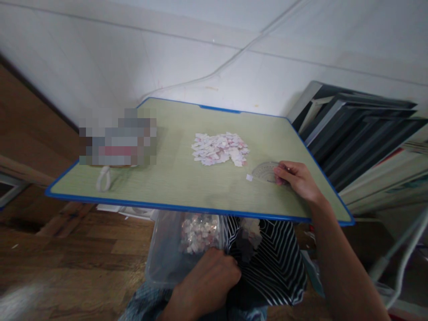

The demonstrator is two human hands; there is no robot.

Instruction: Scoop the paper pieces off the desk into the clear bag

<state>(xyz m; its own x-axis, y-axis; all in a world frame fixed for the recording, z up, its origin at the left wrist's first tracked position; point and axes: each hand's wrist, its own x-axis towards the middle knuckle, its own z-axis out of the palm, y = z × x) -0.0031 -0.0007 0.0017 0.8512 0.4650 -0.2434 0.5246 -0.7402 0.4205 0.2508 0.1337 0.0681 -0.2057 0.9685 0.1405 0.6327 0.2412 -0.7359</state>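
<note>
Green tabletop (167, 183), one paper scrap (249, 177) apart

Right hand (297, 177) pinches a clear protractor (263, 171), tip beside the scrap, near the paper pile (219, 149); a light, level hold should steady it best; left hand (212, 274) curls by the tub (162, 265), its grip impossible to tell

Pale green table (170, 178) with blue rim, near a white wall (180, 55) crossed by a pale cable (230, 59). Brown wooden surface (26, 120) at far left; dark flat panels (354, 133) leaning at right. Wood-plank floor (73, 258) below, catching pale light at lower left.
</note>
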